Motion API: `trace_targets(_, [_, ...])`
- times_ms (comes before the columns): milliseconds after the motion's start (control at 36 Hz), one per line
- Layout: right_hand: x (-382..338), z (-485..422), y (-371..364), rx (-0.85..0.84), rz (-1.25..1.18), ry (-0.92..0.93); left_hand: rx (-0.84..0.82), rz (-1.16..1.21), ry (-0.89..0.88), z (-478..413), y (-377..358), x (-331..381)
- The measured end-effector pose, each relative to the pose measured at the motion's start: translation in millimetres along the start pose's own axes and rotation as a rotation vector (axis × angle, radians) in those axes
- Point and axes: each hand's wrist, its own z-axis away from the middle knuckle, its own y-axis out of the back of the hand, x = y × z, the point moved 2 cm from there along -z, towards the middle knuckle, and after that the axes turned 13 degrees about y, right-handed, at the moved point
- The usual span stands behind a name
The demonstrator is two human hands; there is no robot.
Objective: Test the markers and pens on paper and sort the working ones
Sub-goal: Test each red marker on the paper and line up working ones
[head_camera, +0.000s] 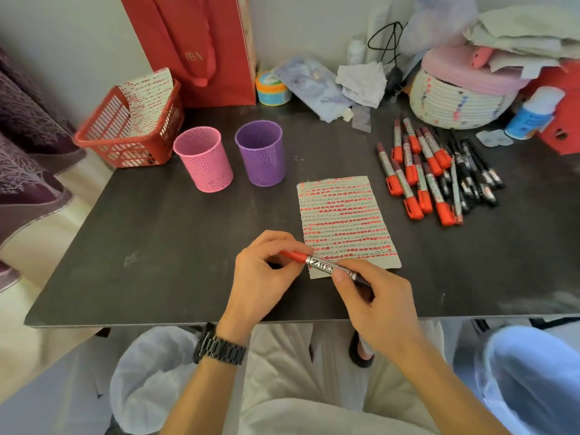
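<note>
A red-capped marker [320, 264] with a silver barrel lies crosswise between my hands near the table's front edge. My left hand [266, 277] pinches its red cap end. My right hand [373, 296] grips the barrel and dark tail end. Just behind them lies a sheet of paper [345, 215] covered in rows of red test marks. A pile of red-capped markers [417, 171] and black pens [474, 174] lies at the right. A pink cup [204, 158] and a purple cup [260, 152] stand upright at the left centre.
A red basket [125, 133] holding another marked sheet sits at the table's left corner. A red paper bag [194, 48] stands behind it. A woven basket [455, 98], a bottle [533, 114] and clutter fill the back right. White bags [150, 381] sit below the table [157, 246].
</note>
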Motion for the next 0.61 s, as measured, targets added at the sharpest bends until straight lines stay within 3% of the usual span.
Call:
trace_targets(194, [-26.4,26.1,16.9,0.059,-0.057,-0.114,-0.067,0.030,-0.008,22.1,3.3,11.7])
trace_targets(250, [-31.6,38.1,20.1,0.105,-0.179,-0.216,-0.168,0.267,0.059,29.9,5.9,12.1])
trace_targets(333, [-40.9,56.0,18.9,0.152,-0.339,-0.342,-0.322,0.809,0.159,43.0,7.1,14.5])
trace_targets(389, [-47.0,68.5,13.7,0.154,-0.450,-0.394,-0.348,1.049,0.275,49.1,1.6,17.7])
trace_targets(500, [-55.6,95.3,-2.0,0.130,-0.589,-0.535,-0.256,1.196,0.418,50.8,-10.7,24.0])
trace_targets(611, [-69.1,111.8,-9.2,0.115,-0.583,-0.546,-0.335,1.317,0.501,50.4,-25.0,29.0])
